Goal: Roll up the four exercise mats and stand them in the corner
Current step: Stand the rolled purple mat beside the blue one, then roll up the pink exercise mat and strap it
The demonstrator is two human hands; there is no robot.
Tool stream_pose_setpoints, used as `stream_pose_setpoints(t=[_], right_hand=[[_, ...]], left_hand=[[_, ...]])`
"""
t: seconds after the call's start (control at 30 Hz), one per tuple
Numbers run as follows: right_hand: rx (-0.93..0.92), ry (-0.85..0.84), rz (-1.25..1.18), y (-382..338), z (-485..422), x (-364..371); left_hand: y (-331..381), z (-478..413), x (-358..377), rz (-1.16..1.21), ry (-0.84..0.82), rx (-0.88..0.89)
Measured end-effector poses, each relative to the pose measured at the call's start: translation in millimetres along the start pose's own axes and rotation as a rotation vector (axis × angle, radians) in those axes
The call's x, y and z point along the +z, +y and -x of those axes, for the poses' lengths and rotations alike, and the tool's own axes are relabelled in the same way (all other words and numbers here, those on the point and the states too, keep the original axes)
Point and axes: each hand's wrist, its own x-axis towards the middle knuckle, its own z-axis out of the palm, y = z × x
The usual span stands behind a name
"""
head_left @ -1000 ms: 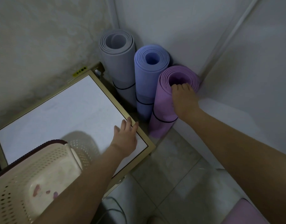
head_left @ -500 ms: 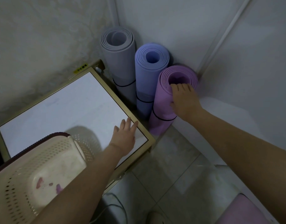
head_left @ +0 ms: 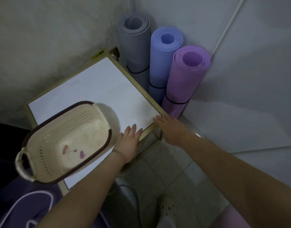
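Three rolled mats stand upright in the corner, each bound by a dark band: a grey mat [head_left: 135,45], a blue mat [head_left: 163,55] and a purple mat [head_left: 186,74], side by side and touching. My left hand [head_left: 129,140] rests flat, fingers apart, on the near edge of a white-topped table [head_left: 98,89]. My right hand [head_left: 170,127] is open over the table's near right corner, holding nothing, well below the purple mat. At the bottom right edge a pink piece [head_left: 232,219], maybe another mat, shows only partly.
A cream perforated basket [head_left: 65,143] with a dark rim sits on the table's near left part. Tiled floor [head_left: 171,175] lies below my arms, with a cable and a light clog [head_left: 167,209]. Dark purple fabric [head_left: 26,204] is at the bottom left. Walls close the corner.
My right hand let go of the purple mat's top and drew back down to the table corner. The view pulled back and shifted, showing more of the basket.
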Motion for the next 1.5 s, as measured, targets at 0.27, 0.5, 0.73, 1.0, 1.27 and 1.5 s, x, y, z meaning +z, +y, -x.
stream_pose_setpoints(t=[0.27, 0.5, 0.73, 1.0, 1.27, 1.5], right_hand=[[0.087, -0.031, -0.008, -70, 37, 68], [0.006, -0.182, -0.139, -167, 78, 178], [-0.193, -0.307, -0.222, -253, 116, 250], [-0.208, -0.323, -0.244, -283, 153, 293], [-0.17, -0.21, -0.178, -240, 181, 305], [0.113, -0.301, 0.016, -131, 248, 343]], left_hand=[[-13, 95, 57, -0.091, 0.025, -0.021], [-40, 196, 154, -0.021, -0.06, -0.08], [-56, 269, 249, 0.029, -0.27, -0.162], [-36, 279, 261, 0.048, -0.217, -0.182], [-3, 267, 264, -0.098, -0.232, -0.165], [60, 251, 278, -0.164, -0.287, -0.121]])
